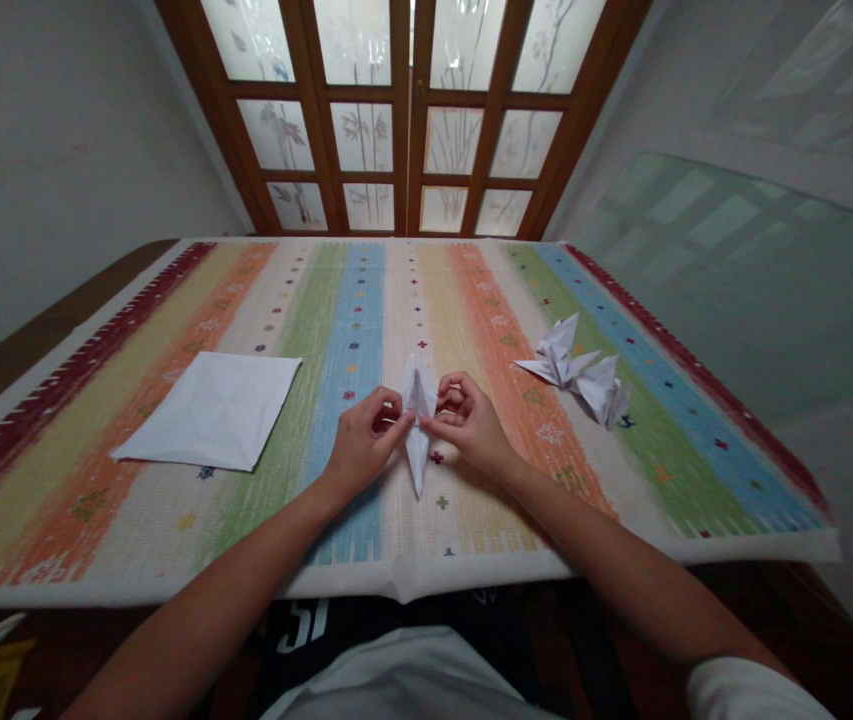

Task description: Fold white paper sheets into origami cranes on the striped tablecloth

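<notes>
A folded white paper piece (418, 455), long and diamond-shaped with pointed ends, is held between both hands near the middle of the table. My left hand (370, 432) pinches its left side, thumb on the front and fingers curled. On the opposite side my right hand (473, 424) grips it in the same way, its thumb close to the left thumb. The upper part of the paper shows a central crease and spreads slightly between the fingers. Parts of its side edges are hidden behind the fingers.
White paper sheets (208, 410) lie flat to the left. Folded paper cranes (580, 372) sit clustered at the right. A striped, patterned cloth (343, 310) covers the table. Beyond its far edge stand wooden doors with glass panes (408, 110); a glass panel (741, 290) leans at the right wall.
</notes>
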### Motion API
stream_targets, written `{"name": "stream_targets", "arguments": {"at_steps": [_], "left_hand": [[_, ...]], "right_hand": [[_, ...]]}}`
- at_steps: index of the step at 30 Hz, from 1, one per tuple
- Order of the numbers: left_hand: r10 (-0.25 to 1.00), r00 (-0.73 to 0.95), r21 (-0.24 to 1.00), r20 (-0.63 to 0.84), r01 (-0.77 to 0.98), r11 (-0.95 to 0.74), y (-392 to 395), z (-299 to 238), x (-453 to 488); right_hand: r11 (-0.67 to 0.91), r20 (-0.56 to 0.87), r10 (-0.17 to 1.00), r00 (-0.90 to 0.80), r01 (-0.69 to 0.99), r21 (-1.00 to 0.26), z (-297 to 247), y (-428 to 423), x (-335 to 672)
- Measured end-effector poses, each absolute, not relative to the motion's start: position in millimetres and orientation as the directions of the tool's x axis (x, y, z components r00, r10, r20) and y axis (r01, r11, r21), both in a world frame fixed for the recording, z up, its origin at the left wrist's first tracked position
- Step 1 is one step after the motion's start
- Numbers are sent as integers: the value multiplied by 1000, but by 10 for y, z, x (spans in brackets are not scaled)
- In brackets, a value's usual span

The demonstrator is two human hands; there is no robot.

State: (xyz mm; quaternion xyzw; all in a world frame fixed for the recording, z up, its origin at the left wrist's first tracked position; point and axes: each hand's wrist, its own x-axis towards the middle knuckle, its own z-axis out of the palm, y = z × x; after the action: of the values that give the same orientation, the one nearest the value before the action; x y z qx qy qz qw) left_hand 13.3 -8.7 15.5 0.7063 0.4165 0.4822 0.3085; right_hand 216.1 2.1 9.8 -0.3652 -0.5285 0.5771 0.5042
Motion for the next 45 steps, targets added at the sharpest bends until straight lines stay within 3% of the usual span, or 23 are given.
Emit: {"name": "stream_targets", "arguments": {"at_steps": [5,8,13,17,21,29,33,36,42,45], "left_hand": [[785,160,682,599,411,-605,-65,124,114],[750,198,640,631,413,-648,-50,121,102],[781,307,754,543,230,-615,-75,164,143],[863,241,872,445,101,-478,-79,165,153],[937,146,947,319,-2,-322,-37,130,135],[972,125,975,201,-119,-186,-16,100,129],[954,103,958,282,32,-286,-22,118,99],[914,198,899,354,197,-390,-46,162,67],[818,386,841,427,164,-516,-116,207,50],[824,380,833,421,198,-517,-109,186,69]], "right_hand": [[134,154,976,-155,-130,-982,105,17,2168],[207,215,969,-118,-77,-975,78,6,2165],[410,399,907,-133,70,-910,93,-26,2173],[649,590,752,-293,174,-741,133,-56,2195],[748,649,657,-384,225,-624,105,-64,2204],[696,617,717,-324,285,-659,73,-7,2270],[611,512,775,-370,232,-757,127,17,2331],[569,478,800,-363,208,-796,154,45,2377],[472,415,864,-287,169,-865,157,64,2400],[342,319,919,-233,65,-937,144,34,2335]]}}
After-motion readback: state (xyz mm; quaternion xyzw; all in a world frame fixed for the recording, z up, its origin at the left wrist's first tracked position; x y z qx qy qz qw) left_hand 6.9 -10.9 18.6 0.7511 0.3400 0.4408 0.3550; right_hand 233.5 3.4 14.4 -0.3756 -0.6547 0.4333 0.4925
